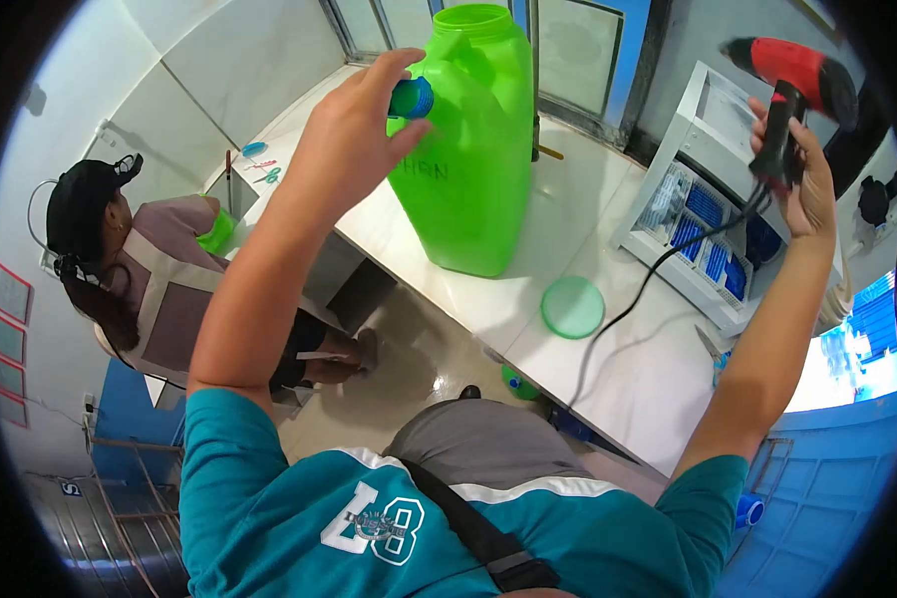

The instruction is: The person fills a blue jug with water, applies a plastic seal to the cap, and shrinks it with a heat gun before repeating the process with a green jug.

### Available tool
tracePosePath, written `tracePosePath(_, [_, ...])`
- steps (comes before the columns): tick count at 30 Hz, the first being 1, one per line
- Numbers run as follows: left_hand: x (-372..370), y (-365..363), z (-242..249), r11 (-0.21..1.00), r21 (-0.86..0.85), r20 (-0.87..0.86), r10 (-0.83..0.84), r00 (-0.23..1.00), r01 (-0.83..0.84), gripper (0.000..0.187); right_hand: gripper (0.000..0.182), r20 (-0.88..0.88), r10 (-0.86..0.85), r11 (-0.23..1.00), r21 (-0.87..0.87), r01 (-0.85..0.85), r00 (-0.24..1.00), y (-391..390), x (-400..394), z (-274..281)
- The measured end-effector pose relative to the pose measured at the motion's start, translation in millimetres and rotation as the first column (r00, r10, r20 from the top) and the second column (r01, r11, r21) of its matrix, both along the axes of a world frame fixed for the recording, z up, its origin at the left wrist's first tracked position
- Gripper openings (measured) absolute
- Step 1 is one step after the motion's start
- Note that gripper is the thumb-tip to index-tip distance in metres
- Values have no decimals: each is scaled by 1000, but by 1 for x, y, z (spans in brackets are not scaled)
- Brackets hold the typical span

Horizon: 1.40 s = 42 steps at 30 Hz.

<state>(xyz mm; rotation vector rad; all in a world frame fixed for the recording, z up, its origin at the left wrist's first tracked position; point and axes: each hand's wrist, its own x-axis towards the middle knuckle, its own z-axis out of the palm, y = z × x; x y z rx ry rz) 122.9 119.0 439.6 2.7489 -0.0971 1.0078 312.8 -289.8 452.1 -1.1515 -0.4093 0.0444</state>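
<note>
A bright green plastic water jug (pixel 478 169) stands upright on the white counter, its wide mouth open at the top and dark handwriting on its side. At the jug's upper left, the thumb and fingers of my left hand (pixel 354 130) close around a blue ribbed cap (pixel 411 98); whether the cap sits on the jug cannot be made out. My right hand (pixel 805 184) grips the handle of a red and black heat gun (pixel 802 80), raised right of the jug with its nozzle pointing left. Its black cord hangs down across the counter. A translucent green round lid (pixel 572 307) lies flat nearby.
A white cabinet (pixel 698 219) with blue-filled racks stands at the counter's right. Scissors (pixel 268 175) and small items lie at the far left of the counter (pixel 608 219). A seated person in a black cap (pixel 95 204) is at the left. Green and blue containers sit below the counter.
</note>
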Motion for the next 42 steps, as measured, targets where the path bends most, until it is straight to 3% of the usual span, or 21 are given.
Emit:
tracePosePath(4, [8,15,2,993,109,-35,-41,999,45,48,47,-79,56,990,-123,-65,995,-5,-27,-29])
tracePosePath(5, [10,18,2,986,162,-37,-42,998,47,48,49,45,24,979,-201,-15,999,8,-52,-30])
tracePosePath(7, [12,20,4,976,213,-43,-43,998,51,47,55,91,-3,981,-192,20,996,18,-77,-45])
tracePosePath(10, [18,23,6,984,175,-120,-3,993,25,47,78,258,160,981,-150,-124,953,19,-97,-62])
tracePosePath(13, [25,26,1,981,194,-132,28,991,-2,48,83,352,219,975,-59,-212,910,16,-103,-73])
tracePosePath(16, [28,32,-5,967,251,-108,63,992,-34,50,87,412,146,989,-69,-129,899,12,-112,-72])
tracePosePath(17, [29,35,-9,984,172,-37,-30,999,36,53,86,469,99,994,-81,-69,878,11,-114,-70])
tracePosePath(18, [30,38,-13,989,98,42,-116,992,112,55,81,470,46,990,-141,24,881,12,-119,-68])
tracePosePath(19, [32,42,-15,989,96,41,-117,992,112,55,81,469,46,990,-142,24,882,13,-124,-66])
tracePosePath(21, [34,53,-19,965,-82,-20,-250,968,247,60,80,395,21,946,-305,109,919,14,-131,-66])
tracePosePath(24, [39,65,-21,934,-69,-19,-352,936,350,61,77,297,41,953,-299,52,954,24,-136,-81])
tracePosePath(27, [42,73,-21,924,7,-11,-383,924,383,62,71,228,207,930,-349,-119,952,33,-139,-94])
tracePosePath(34, [41,74,-18,921,-10,-22,-390,921,389,61,73,112,240,945,-256,-205,964,63,-146,-100])
tracePosePath(36, [38,70,-19,920,158,21,-368,930,360,52,75,82,229,956,-208,-208,970,63,-144,-106])
tracePosePath(37, [37,66,-20,921,156,22,-366,930,358,52,75,82,231,955,-210,-210,969,63,-143,-108])
tracePosePath(39, [36,57,-22,960,-19,6,-278,961,278,44,76,86,235,951,-226,-211,968,63,-142,-109])
tracePosePath(42, [39,60,-19,939,-6,-21,-343,939,343,40,76,93,227,952,-229,-201,969,62,-139,-108])
